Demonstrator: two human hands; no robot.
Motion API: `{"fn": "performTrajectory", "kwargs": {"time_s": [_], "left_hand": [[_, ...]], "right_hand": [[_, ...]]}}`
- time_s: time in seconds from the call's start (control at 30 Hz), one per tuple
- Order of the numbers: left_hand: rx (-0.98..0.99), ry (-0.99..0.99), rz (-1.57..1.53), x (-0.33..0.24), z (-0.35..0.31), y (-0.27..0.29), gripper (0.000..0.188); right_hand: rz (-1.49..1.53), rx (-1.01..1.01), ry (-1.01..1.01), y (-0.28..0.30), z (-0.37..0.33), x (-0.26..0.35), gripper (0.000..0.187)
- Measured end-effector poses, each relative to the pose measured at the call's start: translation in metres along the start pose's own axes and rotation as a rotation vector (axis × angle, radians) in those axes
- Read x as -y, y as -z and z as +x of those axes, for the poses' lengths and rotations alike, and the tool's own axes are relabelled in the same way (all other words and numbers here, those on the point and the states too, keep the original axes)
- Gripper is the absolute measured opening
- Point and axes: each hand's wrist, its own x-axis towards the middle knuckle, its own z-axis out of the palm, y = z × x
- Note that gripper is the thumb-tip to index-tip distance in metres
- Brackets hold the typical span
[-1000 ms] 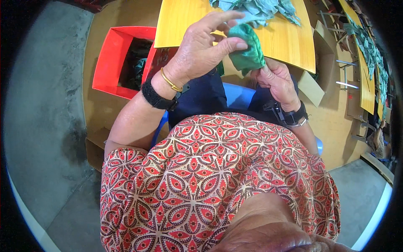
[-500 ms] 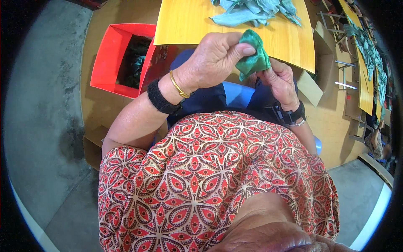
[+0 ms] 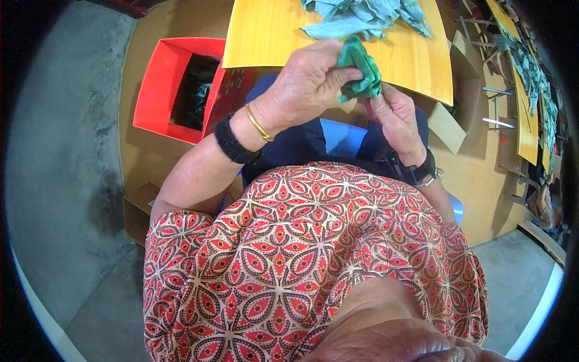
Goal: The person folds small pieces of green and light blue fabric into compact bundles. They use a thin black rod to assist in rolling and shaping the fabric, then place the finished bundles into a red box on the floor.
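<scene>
A crumpled green cloth piece (image 3: 359, 71) is held up between my two hands, just over the near edge of the yellow table. My left hand (image 3: 310, 75) pinches its left side between thumb and fingers. Lower on the right, my right hand (image 3: 398, 119) grips its bottom corner at the fingertips. The cloth is folded over on itself, and part of it is hidden behind my left fingers. Beyond it lies a pile of limp blue-green cloth pieces (image 3: 374, 17) on the table.
The yellow table (image 3: 265, 36) stands in front of my knees. A red box (image 3: 158, 90) holding dark green pieces is at its left, an open cardboard box (image 3: 449, 127) at its right. Farther right, another table (image 3: 526, 130) bears more blue-green pieces (image 3: 523, 66).
Both hands still hold the green cloth. It has tilted and risen slightly, showing a narrower fold, and my right fingertips have shifted a little left along its lower corner.
</scene>
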Motion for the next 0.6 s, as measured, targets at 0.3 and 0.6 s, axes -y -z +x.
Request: {"fn": "performTrajectory", "kwargs": {"time_s": [0.3, 0.6], "left_hand": [[-0.049, -0.027, -0.039, -0.008, 0.001, 0.012, 0.017], [-0.204, 0.032, 0.087, -0.014, -0.005, -0.002, 0.015]], "right_hand": [[-0.358, -0.023, 0.031, 0.0, -0.005, 0.001, 0.01], [-0.175, -0.017, 0.07, -0.008, -0.007, 0.003, 0.015]]}}
